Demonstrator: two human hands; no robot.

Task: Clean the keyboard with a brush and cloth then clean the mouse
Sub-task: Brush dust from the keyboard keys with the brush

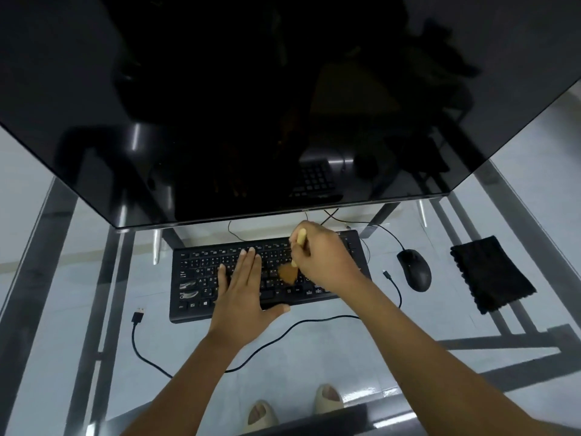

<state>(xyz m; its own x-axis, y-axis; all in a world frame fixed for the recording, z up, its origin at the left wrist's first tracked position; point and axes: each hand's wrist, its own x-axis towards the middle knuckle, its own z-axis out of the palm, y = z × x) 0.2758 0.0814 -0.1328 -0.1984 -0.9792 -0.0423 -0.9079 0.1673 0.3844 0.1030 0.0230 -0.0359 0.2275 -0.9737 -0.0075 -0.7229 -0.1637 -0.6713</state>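
Glass table (345, 357) w/ black keyboard (195, 278) at center: left hand (242, 297) lies flat, fingers straight, on the keys, right hand (327, 259) grips a tan-bristled brush (287, 273) on the keys, then a smooth black mouse (414, 269), and a knit-textured black cloth (490, 275) far right.

Left hand (243, 286) flat, right hand (323, 258) clenched
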